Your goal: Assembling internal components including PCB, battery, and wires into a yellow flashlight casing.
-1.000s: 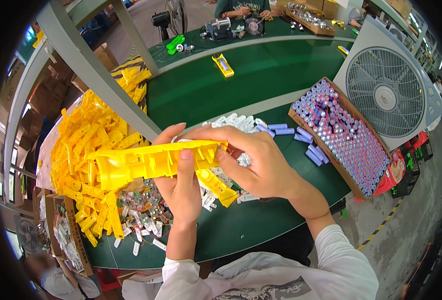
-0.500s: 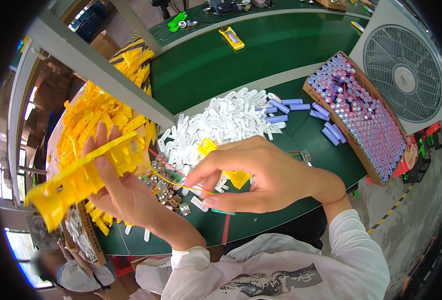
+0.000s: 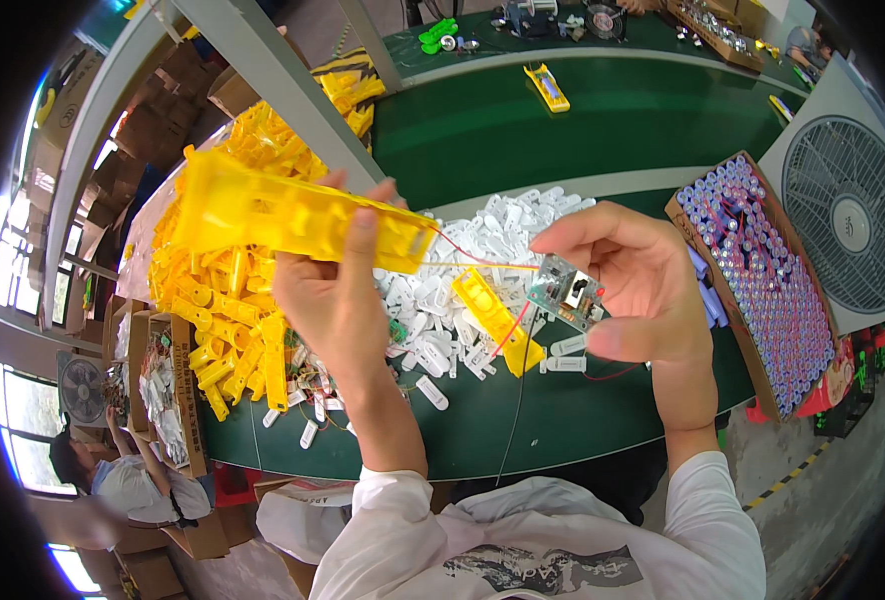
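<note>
My left hand [image 3: 333, 310] is closed around a long yellow plastic housing [image 3: 283, 215], its hollow, ribbed side partly showing. It is raised over the table and slightly blurred. At the right, the thumb and fingers of my right hand [image 3: 658, 285] hold a small green circuit board [image 3: 566, 293] by its edge. A switch and a red part sit on the board. Thin red and yellow wires [image 3: 483, 264] stretch from the housing's end to the board, and a black wire [image 3: 519, 400] hangs below. Under the board lies another yellow housing [image 3: 498, 320] on white plastic pieces [image 3: 528, 212].
Yellow housings [image 3: 238, 290] are heaped at the left by a grey post [image 3: 283, 90]. At the right stand a carton of purple battery cells [image 3: 763, 290] and a box fan [image 3: 848, 210]. A yellow unit [image 3: 547, 88] lies on the green belt. Another person [image 3: 148, 485] sits far left.
My left hand has moved right and up, with the housing now lying more level. My right hand has moved right and up; the circuit board now shows in its fingers. The view has shifted.
</note>
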Tool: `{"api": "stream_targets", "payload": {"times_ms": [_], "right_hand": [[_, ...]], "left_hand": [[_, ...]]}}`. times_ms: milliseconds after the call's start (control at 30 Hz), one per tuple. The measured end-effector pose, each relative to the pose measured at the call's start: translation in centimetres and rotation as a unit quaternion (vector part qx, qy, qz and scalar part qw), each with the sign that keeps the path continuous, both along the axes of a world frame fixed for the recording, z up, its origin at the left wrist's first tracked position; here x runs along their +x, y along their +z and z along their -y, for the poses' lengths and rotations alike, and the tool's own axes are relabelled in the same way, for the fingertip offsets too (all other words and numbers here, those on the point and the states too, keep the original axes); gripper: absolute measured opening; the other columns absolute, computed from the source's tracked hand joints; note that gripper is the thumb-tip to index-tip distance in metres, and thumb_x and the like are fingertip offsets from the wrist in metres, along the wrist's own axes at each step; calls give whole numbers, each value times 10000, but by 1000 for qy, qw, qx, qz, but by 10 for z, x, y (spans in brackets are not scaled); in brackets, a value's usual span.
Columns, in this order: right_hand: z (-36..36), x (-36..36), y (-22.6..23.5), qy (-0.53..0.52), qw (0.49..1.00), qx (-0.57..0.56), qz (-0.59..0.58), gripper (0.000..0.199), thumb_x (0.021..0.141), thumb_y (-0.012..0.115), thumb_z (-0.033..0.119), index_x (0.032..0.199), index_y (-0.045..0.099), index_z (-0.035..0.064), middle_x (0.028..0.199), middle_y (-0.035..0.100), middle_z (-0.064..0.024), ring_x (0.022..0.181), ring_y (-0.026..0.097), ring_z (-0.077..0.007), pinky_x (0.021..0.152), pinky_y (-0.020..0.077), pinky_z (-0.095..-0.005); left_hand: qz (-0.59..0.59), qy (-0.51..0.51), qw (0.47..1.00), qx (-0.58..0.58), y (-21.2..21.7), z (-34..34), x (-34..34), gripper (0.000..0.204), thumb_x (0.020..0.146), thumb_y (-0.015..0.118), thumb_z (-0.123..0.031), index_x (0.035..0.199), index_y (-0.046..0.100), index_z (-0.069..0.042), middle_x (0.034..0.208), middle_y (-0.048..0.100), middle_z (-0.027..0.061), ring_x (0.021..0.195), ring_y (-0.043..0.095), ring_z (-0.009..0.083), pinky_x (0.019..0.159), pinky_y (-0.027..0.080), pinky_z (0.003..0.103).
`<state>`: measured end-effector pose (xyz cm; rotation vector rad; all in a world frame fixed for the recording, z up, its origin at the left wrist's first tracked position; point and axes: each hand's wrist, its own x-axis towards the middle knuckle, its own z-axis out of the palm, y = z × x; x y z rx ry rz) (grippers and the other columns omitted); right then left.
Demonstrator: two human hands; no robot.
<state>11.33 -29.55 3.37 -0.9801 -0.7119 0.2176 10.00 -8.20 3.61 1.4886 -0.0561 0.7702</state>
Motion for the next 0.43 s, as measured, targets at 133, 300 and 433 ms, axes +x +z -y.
{"api": "stream_targets", "payload": {"times_ms": [133, 300, 433], "right_hand": [[8, 3, -3, -42, 997, -60, 3, 534, 714, 744, -1, 1216, 578, -71, 1058, 634, -82, 934, 583, -96, 886, 479, -264], [8, 9, -3, -88, 996, -22, -16, 469, 795, 694, 27, 1239, 569, -56, 1138, 612, -89, 952, 571, -89, 870, 479, -242], [4, 14, -4, -90, 996, -4, -27, 432, 799, 680, 21, 1212, 577, -47, 1126, 614, -89, 949, 576, -96, 864, 478, -238]], "left_hand": [[-3, -54, 998, 25, -7, 7, 4, 347, 917, 540, 5, 1250, 465, 67, 973, 656, 164, 880, 684, 220, 777, 555, 316], [-85, -154, 984, 13, -5, 14, 5, 567, 809, 457, 51, 1367, 354, 34, 977, 626, 165, 792, 651, 207, 758, 532, 328], [-78, -284, 956, 7, -8, 12, 7, 661, 799, 420, 87, 1427, 252, -29, 1170, 555, 153, 944, 639, 214, 858, 516, 355]]}}
